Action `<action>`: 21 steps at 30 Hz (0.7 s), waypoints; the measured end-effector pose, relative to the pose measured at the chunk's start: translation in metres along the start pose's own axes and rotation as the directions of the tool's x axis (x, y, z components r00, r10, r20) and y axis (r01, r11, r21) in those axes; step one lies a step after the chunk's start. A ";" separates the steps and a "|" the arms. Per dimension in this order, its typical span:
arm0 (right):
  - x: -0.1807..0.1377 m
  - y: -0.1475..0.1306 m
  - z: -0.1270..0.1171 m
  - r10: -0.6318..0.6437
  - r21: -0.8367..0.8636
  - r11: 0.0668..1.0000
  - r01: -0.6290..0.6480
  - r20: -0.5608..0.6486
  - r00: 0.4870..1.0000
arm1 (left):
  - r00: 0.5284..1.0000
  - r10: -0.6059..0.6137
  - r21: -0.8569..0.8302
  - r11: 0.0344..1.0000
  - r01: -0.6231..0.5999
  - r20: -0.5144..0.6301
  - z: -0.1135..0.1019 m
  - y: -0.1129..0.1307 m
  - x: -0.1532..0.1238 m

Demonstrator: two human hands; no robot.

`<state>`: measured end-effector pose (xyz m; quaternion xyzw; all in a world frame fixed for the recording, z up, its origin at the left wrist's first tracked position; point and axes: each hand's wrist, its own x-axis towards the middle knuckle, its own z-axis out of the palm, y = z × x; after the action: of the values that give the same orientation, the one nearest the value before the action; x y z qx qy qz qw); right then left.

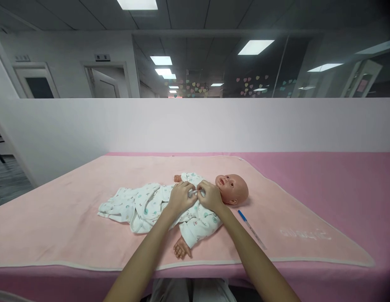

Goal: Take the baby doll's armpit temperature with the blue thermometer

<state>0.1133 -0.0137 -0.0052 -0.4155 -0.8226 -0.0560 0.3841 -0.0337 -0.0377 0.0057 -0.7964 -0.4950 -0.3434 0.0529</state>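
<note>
Doll (197, 218) lies on pink mat (71, 218), L hand (183, 196) + R hand (210, 195) pinching a thin white bit (192, 192) (can't tell what) over its chest, which might slip if the pinch goes loose, w/ white wall (213, 126) behind.

Baby doll (235, 188) | bald, on its back, head rightward | white outfit (150, 203) | patterned, worn, creased | on pink mat (62, 214)

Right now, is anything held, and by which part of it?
Left hand and right hand seem to pinch a thin whitish item near opposite ends, over the baby doll; identity unclear.
</note>
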 end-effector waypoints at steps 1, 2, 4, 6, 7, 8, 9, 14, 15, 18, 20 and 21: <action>0.000 0.001 0.001 -0.002 0.003 1.000 0.002 0.003 1.000 | 1.000 -0.003 0.005 1.000 0.003 -0.004 0.001 0.000 0.000; 0.000 0.002 0.001 -0.002 0.006 1.000 0.002 0.001 1.000 | 1.000 -0.006 0.004 1.000 0.006 -0.008 0.001 -0.001 0.001; 0.000 0.004 0.002 0.001 0.011 1.000 -0.001 -0.007 1.000 | 1.000 -0.014 -0.011 1.000 0.014 -0.010 0.003 -0.002 0.001; 0.000 0.005 0.002 0.006 0.013 1.000 -0.006 -0.014 1.000 | 1.000 -0.029 -0.040 0.999 0.029 0.001 0.004 -0.004 0.002; 0.000 0.005 0.002 0.009 0.015 1.000 -0.008 -0.017 1.000 | 0.999 -0.039 -0.057 0.998 0.039 0.009 0.004 -0.004 0.002; 0.000 0.004 0.002 0.011 0.016 1.000 -0.011 -0.020 1.000 | 0.999 -0.049 -0.075 0.996 0.050 0.016 0.005 -0.005 0.002; 0.000 0.003 0.002 0.013 0.018 1.000 -0.013 -0.023 1.000 | 0.998 -0.061 -0.092 0.994 0.062 0.020 0.005 -0.006 0.003; 0.000 -0.002 0.000 0.017 0.032 0.999 -0.016 -0.038 0.999 | 0.992 -0.114 -0.232 0.965 0.123 0.051 0.004 -0.009 0.005; 0.000 -0.003 -0.001 0.017 0.036 0.999 -0.015 -0.042 0.999 | 0.990 -0.124 -0.280 0.950 0.139 0.070 0.003 -0.009 0.006; 0.001 -0.006 -0.004 0.020 0.047 0.999 -0.017 -0.056 0.998 | 0.977 -0.156 -0.448 0.870 0.206 0.147 0.000 -0.012 0.007; 0.002 -0.007 -0.004 0.021 0.055 0.998 -0.017 -0.066 0.998 | 0.963 -0.177 -0.550 0.793 0.262 0.203 -0.001 -0.013 0.008; 0.002 -0.007 -0.005 0.021 0.058 0.998 -0.017 -0.070 0.997 | 0.957 -0.187 -0.584 0.760 0.285 0.223 -0.001 -0.014 0.008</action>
<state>0.1102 -0.0188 0.0009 -0.4100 -0.8057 -0.0432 0.4253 -0.0439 -0.0252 0.0080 -0.7253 -0.4567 -0.4270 -0.2881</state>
